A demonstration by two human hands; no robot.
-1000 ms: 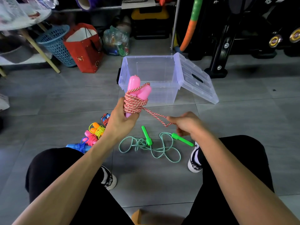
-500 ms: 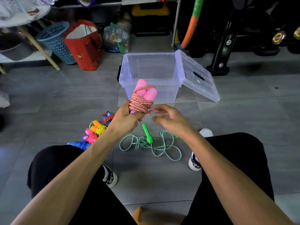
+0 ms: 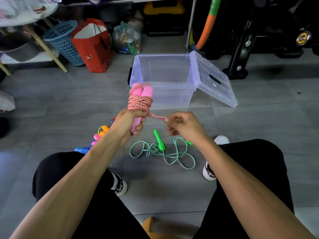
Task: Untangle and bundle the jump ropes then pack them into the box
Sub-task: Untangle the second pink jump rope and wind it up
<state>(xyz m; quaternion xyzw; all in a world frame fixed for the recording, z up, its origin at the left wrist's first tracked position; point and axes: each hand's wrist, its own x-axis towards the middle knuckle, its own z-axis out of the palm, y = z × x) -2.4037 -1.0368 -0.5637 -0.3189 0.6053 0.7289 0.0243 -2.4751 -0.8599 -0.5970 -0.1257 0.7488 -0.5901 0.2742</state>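
Hands hold the pink jump rope (image 3: 140,100), red-white cord coiled round its handles.

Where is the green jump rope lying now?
In the head view, the green jump rope lies loose on the floor, between the person's shoes, below both hands.

We see our own body from above. Both forearms are bare, with no sleeves, watch or jewellery showing on them. Our left hand (image 3: 128,124) and right hand (image 3: 183,125) are bare too, without gloves or rings. Black trousers (image 3: 250,178) cover both legs, plain and loose over the knees. On our feet are sneakers: the left shoe (image 3: 119,185) and the right shoe (image 3: 209,171) each have a white sole edge with a black and white patterned side.
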